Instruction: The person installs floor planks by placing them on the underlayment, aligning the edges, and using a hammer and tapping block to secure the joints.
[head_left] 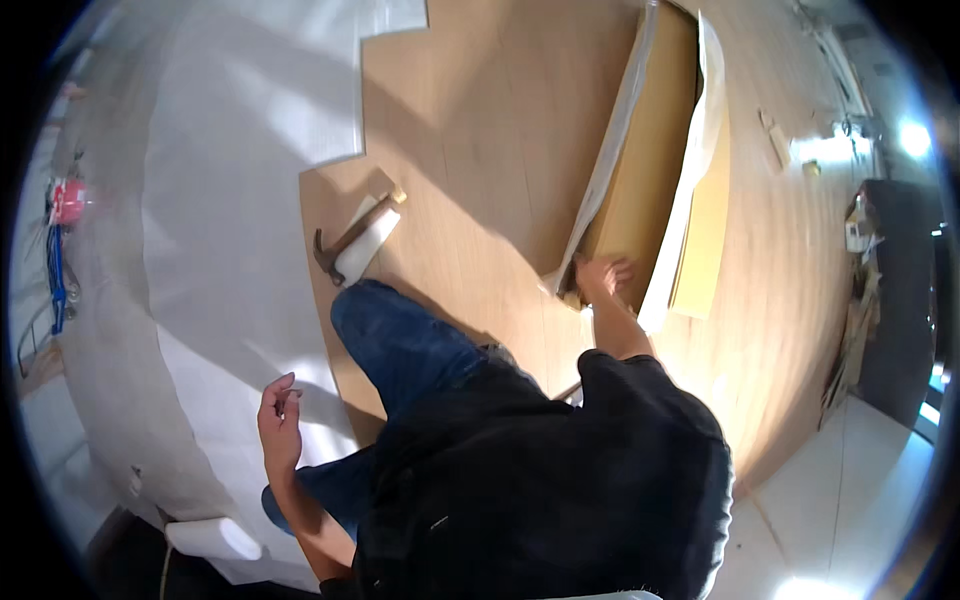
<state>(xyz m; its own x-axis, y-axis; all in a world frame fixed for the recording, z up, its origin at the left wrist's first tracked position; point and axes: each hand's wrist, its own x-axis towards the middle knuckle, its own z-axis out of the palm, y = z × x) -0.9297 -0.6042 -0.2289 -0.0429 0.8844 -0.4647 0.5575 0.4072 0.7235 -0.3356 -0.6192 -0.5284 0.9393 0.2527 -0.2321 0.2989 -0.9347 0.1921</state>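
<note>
One opened pack of wood-grain laminate planks [645, 170], flat and long, lies on the laid floor in torn translucent plastic wrap [612, 140]. The right hand [602, 277] grips its near end, fingers curled on the edge. The left hand [280, 420] hangs loosely curled, holding nothing, over smooth white underlay [220, 250]. One hammer [345, 243] lies well apart.

floor: wood laminate [480, 120] | white underlay [230, 200] | dark cabinet [900, 290] | sunlit
</note>
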